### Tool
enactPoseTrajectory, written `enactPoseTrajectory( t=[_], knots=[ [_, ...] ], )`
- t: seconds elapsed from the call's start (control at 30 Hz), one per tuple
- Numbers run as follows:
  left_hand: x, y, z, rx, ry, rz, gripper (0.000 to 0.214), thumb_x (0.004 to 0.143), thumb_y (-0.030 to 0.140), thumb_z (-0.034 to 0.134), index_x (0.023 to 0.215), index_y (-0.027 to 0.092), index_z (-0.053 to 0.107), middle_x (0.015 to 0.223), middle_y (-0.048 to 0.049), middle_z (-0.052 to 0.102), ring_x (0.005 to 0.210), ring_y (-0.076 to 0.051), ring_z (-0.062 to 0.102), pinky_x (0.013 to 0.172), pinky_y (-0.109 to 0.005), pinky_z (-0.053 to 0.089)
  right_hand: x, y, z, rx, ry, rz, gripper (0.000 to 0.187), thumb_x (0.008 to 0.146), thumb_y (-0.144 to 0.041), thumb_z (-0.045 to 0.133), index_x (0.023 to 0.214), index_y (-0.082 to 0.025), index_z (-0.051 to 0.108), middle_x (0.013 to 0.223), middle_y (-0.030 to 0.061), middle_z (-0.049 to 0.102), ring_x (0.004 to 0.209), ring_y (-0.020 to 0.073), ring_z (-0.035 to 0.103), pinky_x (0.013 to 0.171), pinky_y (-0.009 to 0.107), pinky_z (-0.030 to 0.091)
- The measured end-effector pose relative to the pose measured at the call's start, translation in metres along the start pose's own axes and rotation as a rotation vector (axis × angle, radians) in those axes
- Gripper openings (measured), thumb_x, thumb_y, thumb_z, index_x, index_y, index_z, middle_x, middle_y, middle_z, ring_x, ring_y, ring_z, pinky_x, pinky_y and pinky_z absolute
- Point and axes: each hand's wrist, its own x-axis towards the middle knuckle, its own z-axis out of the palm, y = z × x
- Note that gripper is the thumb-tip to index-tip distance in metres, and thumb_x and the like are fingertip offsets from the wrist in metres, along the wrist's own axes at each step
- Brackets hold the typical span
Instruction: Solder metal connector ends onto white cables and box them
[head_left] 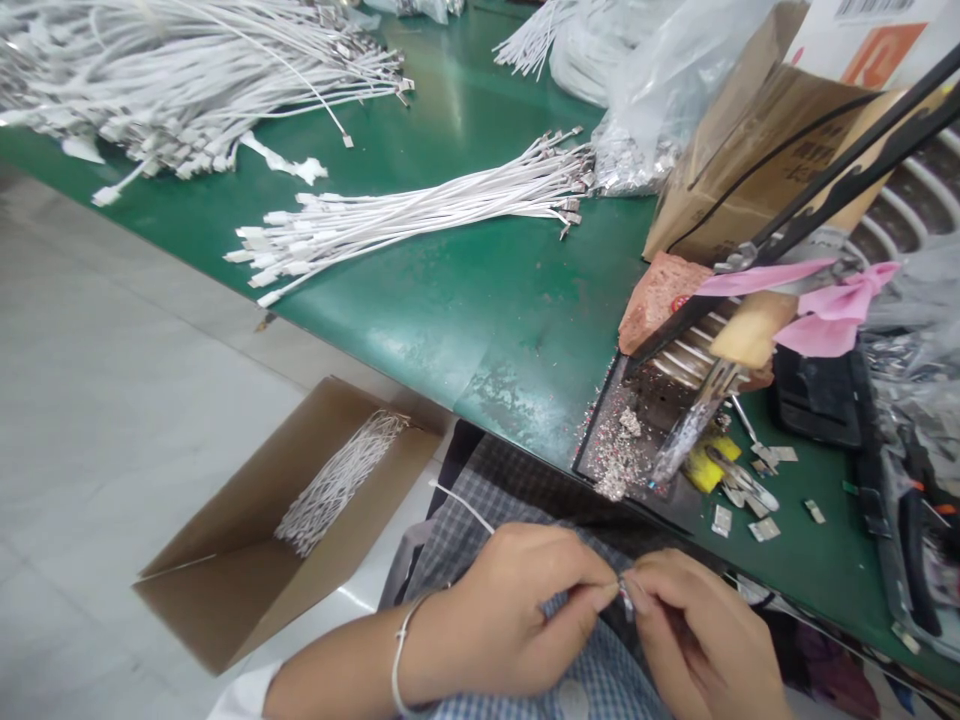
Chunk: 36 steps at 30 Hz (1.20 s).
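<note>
We list, first, one green tabletop (450, 310), worn near its front edge. Item: one open cardboard carton (225, 600), on the floor below the front edge, with looped white cords (341, 485) inside. Item: one large pile of white cables (172, 95), at the left end of the tabletop. Item: one printed cardboard box (720, 190), toward the right end, a clear bag (637, 145) of metallic parts beside it. Item: one loose bundle of white cables (420, 205), its left tips near the front edge. Item: our two hands, just off the front edge, above the lap; the left hand (525, 610), wearing a bracelet (400, 650), has its fingers closed in a pinch on one white cable (459, 498), whose tail sticks out behind it; the right hand (705, 630) has its fingertips pinched on a small metallic piece (627, 604) at the left fingertips; we cannot tell whether the two are joined. Item: one dark tray (679, 500) at the front edge, bearing crumbs (619, 455). Item: one reddish brick (660, 295), at the tray's back. Item: one yellow sponge (705, 465), at the tray's right side. Last: several flat metal pieces (765, 529), right of the tray.
</note>
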Motion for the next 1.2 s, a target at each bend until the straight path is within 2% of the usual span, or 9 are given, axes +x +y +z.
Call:
enactPoseTrajectory(
  t=[0.07, 0.2, 0.33, 0.5, 0.63, 0.73, 0.9, 1.03, 1.2],
  knots=[
    [0.0, 0.001, -0.001, -0.018, 0.005, 0.012, 0.009, 0.094, 0.009, 0.057, 0.092, 0.011, 0.066, 0.075, -0.0031, 0.07, 0.062, -0.01, 0.058, 0.059, -0.02, 0.047, -0.003, 0.0, 0.0, 0.072, 0.017, 0.066, 0.014, 0.094, -0.007, 0.054, 0.094, -0.019, 0.061, 0.074, -0.0002, 0.068, 0.063, 0.0099, 0.066, 0.06, 0.018, 0.056],
    [0.002, 0.0, -0.002, -0.051, 0.015, 0.013, 0.01, 0.093, 0.006, 0.057, 0.094, 0.012, 0.065, 0.076, -0.0028, 0.07, 0.061, -0.009, 0.057, 0.059, -0.02, 0.046, -0.013, 0.001, -0.001, 0.156, 0.143, 0.213, 0.018, 0.096, -0.007, 0.053, 0.102, -0.018, 0.065, 0.085, 0.0037, 0.066, 0.075, 0.0127, 0.066, 0.063, 0.021, 0.055],
    [0.004, -0.003, -0.001, -0.059, 0.036, -0.003, 0.009, 0.094, 0.008, 0.058, 0.094, 0.013, 0.065, 0.072, -0.0021, 0.068, 0.06, -0.01, 0.055, 0.056, -0.021, 0.045, -0.018, -0.001, 0.003, 0.222, 0.194, 0.142, 0.023, 0.098, -0.01, 0.054, 0.113, -0.018, 0.069, 0.08, 0.0035, 0.065, 0.071, 0.0154, 0.065, 0.062, 0.027, 0.055],
    [0.007, -0.005, 0.0, -0.056, 0.068, -0.001, 0.009, 0.094, 0.009, 0.059, 0.094, 0.011, 0.067, 0.072, -0.0027, 0.067, 0.059, -0.009, 0.054, 0.056, -0.02, 0.044, -0.009, -0.005, 0.014, 0.358, 0.292, 0.223, 0.012, 0.095, -0.008, 0.056, 0.096, -0.019, 0.06, 0.075, 0.0008, 0.062, 0.062, 0.0119, 0.062, 0.055, 0.022, 0.055],
    [0.013, -0.007, 0.001, -0.049, 0.12, 0.009, 0.009, 0.092, 0.006, 0.06, 0.092, 0.01, 0.067, 0.069, -0.0014, 0.066, 0.056, -0.007, 0.052, 0.054, -0.018, 0.042, 0.003, -0.005, 0.017, 0.277, 0.313, 0.174, 0.02, 0.087, 0.001, 0.056, 0.092, -0.018, 0.059, 0.092, 0.0028, 0.059, 0.086, 0.0133, 0.07, 0.07, 0.023, 0.063],
    [0.017, -0.011, 0.003, -0.009, 0.156, 0.013, 0.009, 0.091, 0.006, 0.06, 0.093, 0.011, 0.067, 0.072, -0.0024, 0.068, 0.058, -0.008, 0.055, 0.055, -0.018, 0.043, 0.005, -0.003, 0.015, 0.185, 0.291, 0.128, 0.021, 0.086, 0.003, 0.057, 0.093, -0.016, 0.06, 0.098, 0.0037, 0.059, 0.096, 0.0119, 0.068, 0.079, 0.02, 0.062],
    [0.021, -0.017, 0.006, 0.132, 0.203, 0.061, 0.01, 0.094, 0.009, 0.058, 0.097, 0.014, 0.066, 0.073, -0.0029, 0.071, 0.06, -0.011, 0.061, 0.058, -0.021, 0.046, 0.004, 0.004, 0.017, 0.1, 0.319, 0.102, 0.021, 0.086, 0.004, 0.06, 0.095, -0.016, 0.06, 0.102, 0.0066, 0.062, 0.098, 0.0148, 0.066, 0.08, 0.026, 0.061],
    [0.024, -0.018, 0.006, 0.229, 0.207, 0.079, 0.012, 0.092, 0.008, 0.056, 0.097, 0.016, 0.065, 0.072, -0.0014, 0.07, 0.059, -0.012, 0.061, 0.058, -0.023, 0.047, 0.009, 0.008, 0.015, 0.026, 0.319, 0.085, 0.019, 0.086, 0.0, 0.063, 0.095, -0.016, 0.062, 0.099, 0.0055, 0.063, 0.094, 0.016, 0.065, 0.078, 0.029, 0.06],
    [0.029, -0.018, 0.004, 0.246, 0.208, 0.086, 0.014, 0.09, 0.005, 0.056, 0.096, 0.016, 0.064, 0.073, -0.0016, 0.07, 0.06, -0.012, 0.061, 0.06, -0.023, 0.047, 0.015, 0.01, 0.013, -0.028, 0.326, 0.065, 0.016, 0.086, -0.003, 0.066, 0.094, -0.017, 0.065, 0.099, 0.0057, 0.063, 0.092, 0.0173, 0.065, 0.079, 0.032, 0.059]
  ],
)
